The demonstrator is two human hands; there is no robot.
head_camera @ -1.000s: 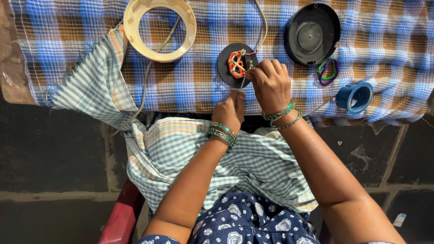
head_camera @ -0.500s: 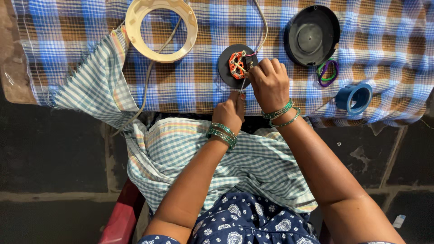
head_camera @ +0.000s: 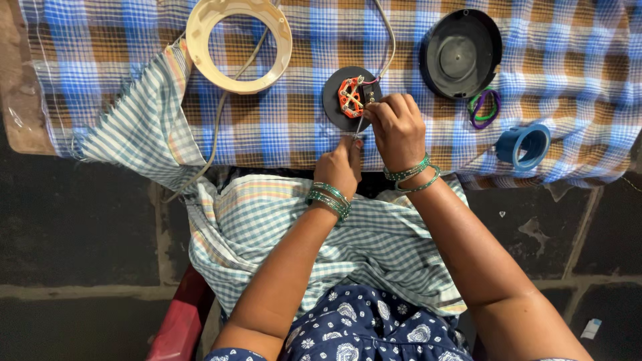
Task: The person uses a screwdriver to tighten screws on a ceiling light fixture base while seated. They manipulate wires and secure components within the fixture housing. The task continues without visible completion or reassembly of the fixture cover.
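A small black round disc with an orange part on top lies on the blue and brown checked cloth. My right hand rests on the disc's right edge, fingers closed on it. My left hand sits just below the disc and grips a thin metal tool whose tip points up at the orange part. Green bangles circle both wrists.
A cream plastic ring lies at the upper left, with a grey cable running through it. A black round cover, coloured bands and a blue cap lie to the right. A striped cloth covers my lap.
Both hands stay at the disc; my right hand's fingers have shifted slightly on its edge. Nothing else has moved.
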